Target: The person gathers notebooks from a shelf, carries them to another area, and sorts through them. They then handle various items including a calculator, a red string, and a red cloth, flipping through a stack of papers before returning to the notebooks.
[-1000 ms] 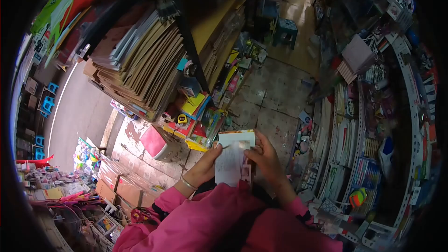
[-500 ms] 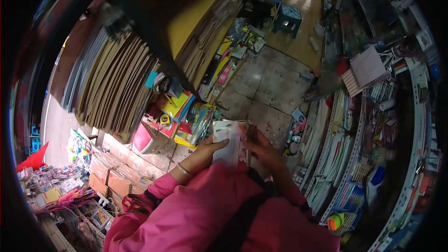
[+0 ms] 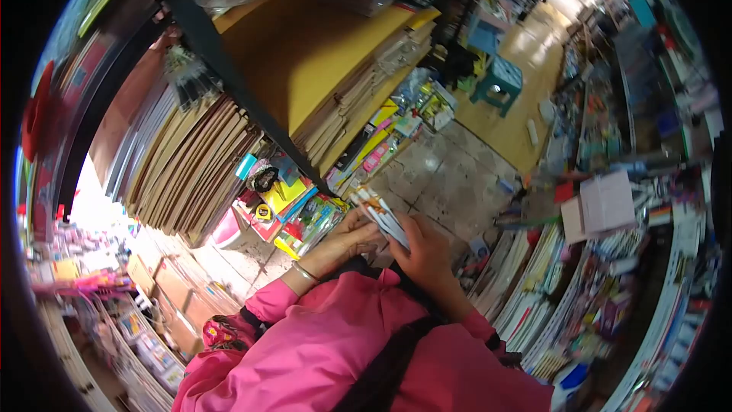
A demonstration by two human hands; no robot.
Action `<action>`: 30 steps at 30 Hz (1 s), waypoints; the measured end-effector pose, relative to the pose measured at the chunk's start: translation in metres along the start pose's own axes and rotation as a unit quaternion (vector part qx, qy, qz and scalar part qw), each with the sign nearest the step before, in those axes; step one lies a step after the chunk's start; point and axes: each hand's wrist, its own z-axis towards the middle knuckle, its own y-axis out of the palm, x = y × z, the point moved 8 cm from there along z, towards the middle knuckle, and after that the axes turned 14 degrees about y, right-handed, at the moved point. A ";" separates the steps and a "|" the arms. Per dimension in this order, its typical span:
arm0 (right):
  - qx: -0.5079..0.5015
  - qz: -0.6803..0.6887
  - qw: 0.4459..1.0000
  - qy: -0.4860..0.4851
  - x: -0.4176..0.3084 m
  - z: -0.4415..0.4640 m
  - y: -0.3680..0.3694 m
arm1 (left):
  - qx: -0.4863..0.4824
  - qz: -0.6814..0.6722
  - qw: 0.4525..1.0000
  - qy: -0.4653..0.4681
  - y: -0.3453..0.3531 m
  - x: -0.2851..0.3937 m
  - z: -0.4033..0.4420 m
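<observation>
In front of my chest I hold a small stack of thin white booklets (image 3: 386, 220), tilted so that their edges show. My left hand (image 3: 345, 243), with a bangle at its wrist, is closed on the lower left side of the stack. Wrapped round the right side is my right hand (image 3: 427, 253), its thumb and fingers against the booklets. Print on the covers is too blurred to read.
Left of me, a shelf holds a row of upright brown folders (image 3: 194, 164). A yellow tape measure (image 3: 264, 212) lies among coloured packets. Racks of notebooks (image 3: 526, 282) line the right side. Down the aisle stands a green stool (image 3: 499, 84) on the floor.
The booklets have turned from showing a printed face to showing their edges. My right hand has come down around their right side. The camera view has shifted.
</observation>
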 end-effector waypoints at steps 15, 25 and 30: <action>-0.135 0.092 0.987 0.004 0.070 0.099 -0.025 | 0.204 0.100 0.963 0.146 0.043 0.004 0.067; -0.296 0.310 0.895 0.123 0.089 0.121 -0.003 | 0.292 0.537 0.776 0.153 -0.042 -0.030 0.041; -0.342 0.424 0.820 0.175 0.073 0.134 -0.002 | 0.293 0.774 0.558 -0.061 -0.096 -0.053 -0.016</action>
